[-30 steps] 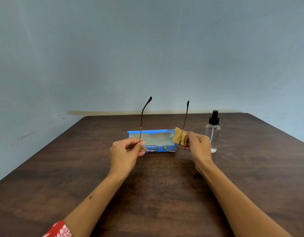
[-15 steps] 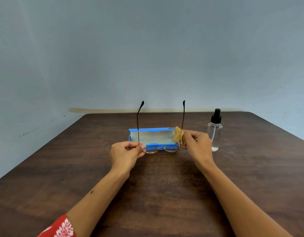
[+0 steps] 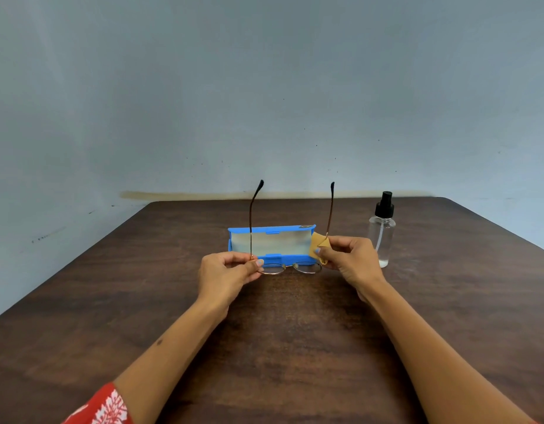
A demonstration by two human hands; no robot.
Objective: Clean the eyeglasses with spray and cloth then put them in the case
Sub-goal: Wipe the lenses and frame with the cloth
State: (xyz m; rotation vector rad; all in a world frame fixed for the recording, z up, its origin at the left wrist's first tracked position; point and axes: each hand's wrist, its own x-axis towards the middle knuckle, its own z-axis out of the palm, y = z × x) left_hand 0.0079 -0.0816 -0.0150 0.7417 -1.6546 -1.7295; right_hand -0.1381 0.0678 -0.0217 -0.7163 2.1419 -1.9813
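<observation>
A red patterned sleeve [image 3: 102,407] is seen at the lower left edge, above the dark wooden desk [image 3: 81,301]. Both forearms are extended forward over the desk. The glasses [image 3: 290,267] are held between the two hands, above the desk and just in front of the case. The lens front is laid across the view, its long axis running left to right, and both temples are pointed straight up, parallel, with dark tips uppermost. The left hand [image 3: 226,272] is curled, and the left end of the frame at the hinge is pinched between thumb and fingers [image 3: 258,263]. The right hand [image 3: 348,260] is likewise curled; a tan cloth [image 3: 318,244] is pinched against the right hinge, with one corner of the cloth projected up and left. Behind the glasses, the blue case [image 3: 270,230] is set open on the desk, its long axis parallel to the lens front and its pale lining exposed. To the right of the case, near the right hand, a clear bottle [image 3: 382,231] with a black pump top is stood upright. A pale wall [image 3: 264,87] is seen behind the desk.
</observation>
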